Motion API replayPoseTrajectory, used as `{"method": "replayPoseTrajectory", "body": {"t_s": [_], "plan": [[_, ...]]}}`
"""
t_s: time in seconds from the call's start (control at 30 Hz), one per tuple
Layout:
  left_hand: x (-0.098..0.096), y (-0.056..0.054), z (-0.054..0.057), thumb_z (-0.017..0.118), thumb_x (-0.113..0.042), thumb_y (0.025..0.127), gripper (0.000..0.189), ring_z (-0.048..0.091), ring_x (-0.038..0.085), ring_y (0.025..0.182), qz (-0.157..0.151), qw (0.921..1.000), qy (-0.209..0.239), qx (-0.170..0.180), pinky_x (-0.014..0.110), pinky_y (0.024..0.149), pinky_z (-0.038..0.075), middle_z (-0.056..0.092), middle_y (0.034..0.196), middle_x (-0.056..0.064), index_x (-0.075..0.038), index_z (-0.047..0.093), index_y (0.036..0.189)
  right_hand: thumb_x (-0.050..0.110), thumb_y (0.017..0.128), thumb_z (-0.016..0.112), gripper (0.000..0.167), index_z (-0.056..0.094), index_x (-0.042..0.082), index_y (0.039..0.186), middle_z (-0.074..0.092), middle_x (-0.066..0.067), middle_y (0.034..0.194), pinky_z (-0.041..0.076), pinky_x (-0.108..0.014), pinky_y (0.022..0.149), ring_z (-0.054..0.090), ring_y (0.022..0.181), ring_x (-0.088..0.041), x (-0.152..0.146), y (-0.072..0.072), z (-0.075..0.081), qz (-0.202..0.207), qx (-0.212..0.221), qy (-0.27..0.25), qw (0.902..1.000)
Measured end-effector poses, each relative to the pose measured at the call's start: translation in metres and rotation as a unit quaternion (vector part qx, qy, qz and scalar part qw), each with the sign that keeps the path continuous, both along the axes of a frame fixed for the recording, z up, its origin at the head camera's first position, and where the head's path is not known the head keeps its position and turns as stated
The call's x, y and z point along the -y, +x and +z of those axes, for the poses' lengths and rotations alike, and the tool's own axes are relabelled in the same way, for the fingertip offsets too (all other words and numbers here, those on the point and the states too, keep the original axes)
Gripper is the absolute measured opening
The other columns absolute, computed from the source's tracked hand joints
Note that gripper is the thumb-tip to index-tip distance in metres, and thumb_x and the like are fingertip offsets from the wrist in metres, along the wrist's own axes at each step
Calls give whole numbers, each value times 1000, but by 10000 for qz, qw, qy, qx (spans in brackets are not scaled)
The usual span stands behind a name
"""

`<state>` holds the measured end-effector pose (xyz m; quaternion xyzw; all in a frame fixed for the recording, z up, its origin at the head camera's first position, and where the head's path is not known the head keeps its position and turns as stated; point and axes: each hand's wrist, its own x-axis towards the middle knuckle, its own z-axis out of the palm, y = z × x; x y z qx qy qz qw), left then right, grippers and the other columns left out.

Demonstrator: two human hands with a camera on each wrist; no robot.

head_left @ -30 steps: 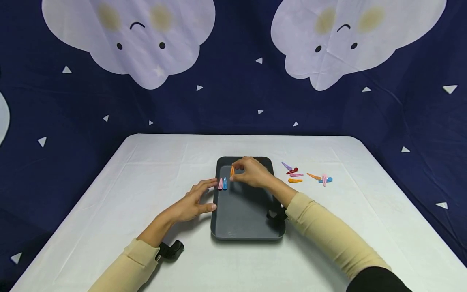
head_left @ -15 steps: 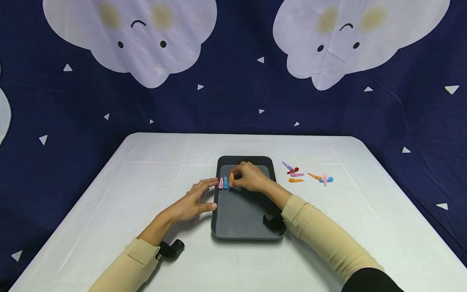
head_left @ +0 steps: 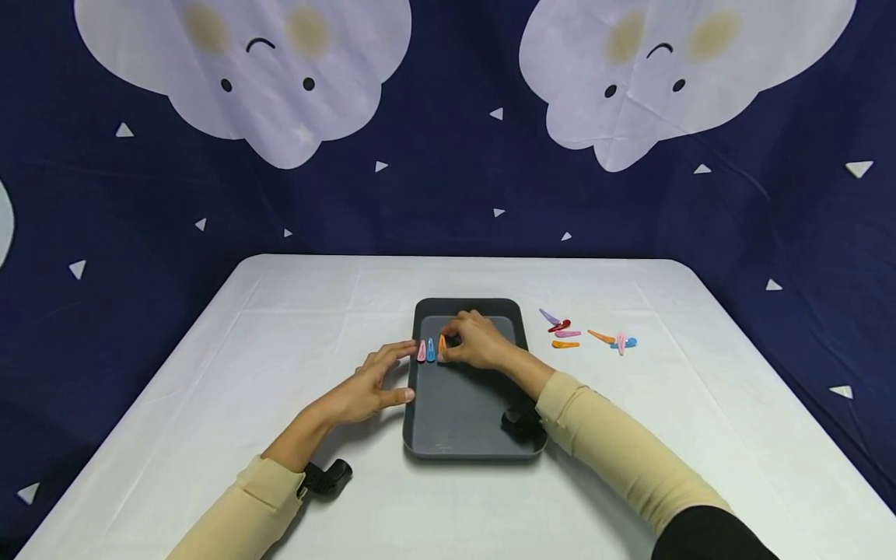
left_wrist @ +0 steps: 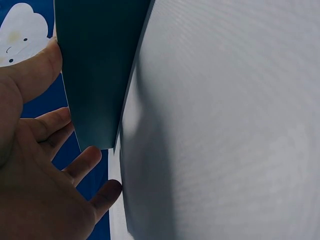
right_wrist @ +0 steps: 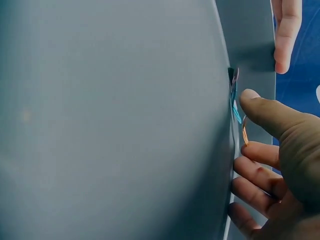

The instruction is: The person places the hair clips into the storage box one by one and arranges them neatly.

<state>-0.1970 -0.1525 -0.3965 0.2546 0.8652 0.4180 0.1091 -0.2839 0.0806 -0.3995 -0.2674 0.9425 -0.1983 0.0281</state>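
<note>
In the head view a dark grey rectangular tray [head_left: 448,424] lies lengthwise on the white table. Inside its left edge, a pink snap hair clip [head_left: 421,351] and a blue hair clip [head_left: 430,350] lie side by side. My right hand [head_left: 477,340] pinches an orange hair clip [head_left: 442,347] by thumb and fingertips, just right of the blue one. The right wrist view has this orange hair clip [right_wrist: 245,132] between thumb and index finger, low against the tray floor. My left hand [head_left: 367,389] touches the tray's left side with fingers spread; the left wrist view shows its fingertips at the outer wall [left_wrist: 95,100].
Right of the tray, a loose group holds a purple clip [head_left: 549,316], a red clip [head_left: 560,326], a pink clip [head_left: 568,334] and a yellow-orange clip [head_left: 565,344]. Farther right, an orange clip [head_left: 600,337] lies near a pink clip [head_left: 621,344] crossing a blue clip [head_left: 630,343].
My right hand has brought the orange clip slightly down and left, from above the tray to beside the blue clip. My left hand stays in place at the tray's edge.
</note>
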Motion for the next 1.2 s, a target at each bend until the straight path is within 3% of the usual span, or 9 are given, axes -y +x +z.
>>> {"method": "replayPoseTrajectory", "body": {"t_s": [0.67,1.2], "plan": [[0,-1,-1,65,-27,89,68,21,37,139,-43,9999,9,-155,73,103,11,24,155,4,-10,32,146,45,75,76,50,68,17,115,59,-4,110,40,-42,87,48,103,-21,2,1,-5,148,-302,304,9990],[0,-1,-1,65,-27,89,67,21,38,139,-55,9998,-14,-205,73,103,11,25,155,5,-10,33,146,47,74,76,52,68,17,116,58,-4,110,39,-42,88,47,102,-22,2,1,-6,170,-278,314,9990]]}}
